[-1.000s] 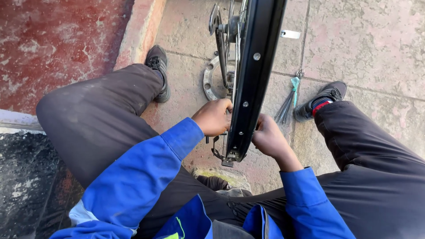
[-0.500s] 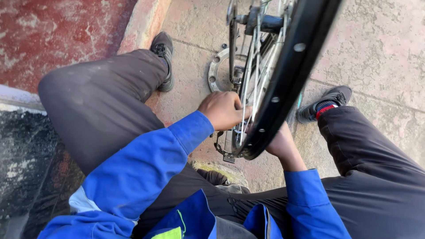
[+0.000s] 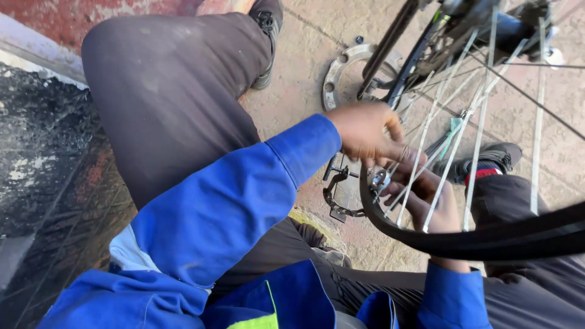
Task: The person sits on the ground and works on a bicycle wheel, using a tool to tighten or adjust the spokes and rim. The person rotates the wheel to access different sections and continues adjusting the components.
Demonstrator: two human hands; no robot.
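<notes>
Tilting flatter than before, the black-rimmed spoked bicycle wheel (image 3: pixel 487 237) is lying across both hands; left hand (image 3: pixel 365 131) fingers are pinching a small silver fitting (image 3: pixel 382 180) at the rim, right hand (image 3: pixel 429 201) cupping beneath, grip unclear.

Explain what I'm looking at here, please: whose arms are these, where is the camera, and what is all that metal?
The camera sits on a person's head and looks down, so the blue sleeves are that person's own. They sit on paving with knees apart. The left hand and the right hand meet at the rim of a bicycle wheel, fingers among its spokes around a small silvery part; what exactly they pinch is too blurred to tell. On the ground lie a metal ring with holes and a dark bracket.
</notes>
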